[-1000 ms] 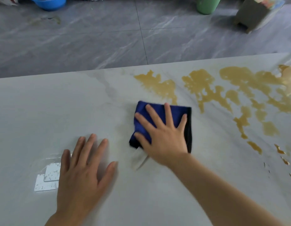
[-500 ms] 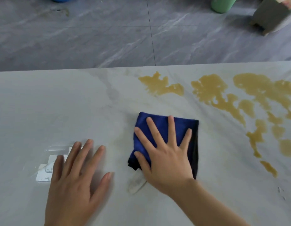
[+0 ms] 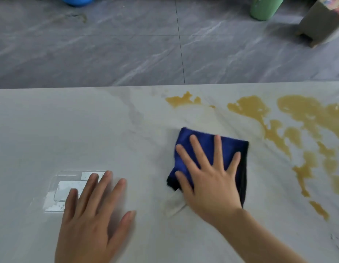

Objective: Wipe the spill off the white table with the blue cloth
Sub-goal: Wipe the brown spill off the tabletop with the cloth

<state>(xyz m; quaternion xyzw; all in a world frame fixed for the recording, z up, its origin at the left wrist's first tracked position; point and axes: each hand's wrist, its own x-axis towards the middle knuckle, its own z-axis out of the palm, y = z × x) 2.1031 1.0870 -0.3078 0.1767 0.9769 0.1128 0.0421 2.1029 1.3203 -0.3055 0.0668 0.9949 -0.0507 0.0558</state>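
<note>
The folded dark-blue microfibre cloth (image 3: 208, 147) lies flat on the white marble-veined table (image 3: 51, 130), right of centre, roughly square in outline with a darker, near-black band along its right edge and lower-left corner. The right hand (image 3: 210, 179) rests palm-down on the cloth, fingers spread and extended, pressing on it rather than gripping it; the fingertips stop short of the cloth's far edge. A pale flap (image 3: 174, 205), material not identifiable, protrudes from under the heel of this hand at the cloth's near-left corner. The yellow-brown liquid spill (image 3: 301, 114) covers the table to the right of the cloth in irregular connected patches, with a separate smaller patch (image 3: 182, 100) near the far edge, above the cloth. A faint dull smear lies between that patch and the cloth. The left hand (image 3: 94, 221) lies flat on the table, fingers open and holding nothing, well left of the cloth; its fingertips overlap a clear plastic sheet with white rectangular patches (image 3: 68, 186). On the grey tiled floor (image 3: 127, 50) beyond the table stand a blue round basin (image 3: 77, 0), a green cylindrical container (image 3: 263, 7) and a grey box-shaped object (image 3: 320, 23); their contents are not visible.
</note>
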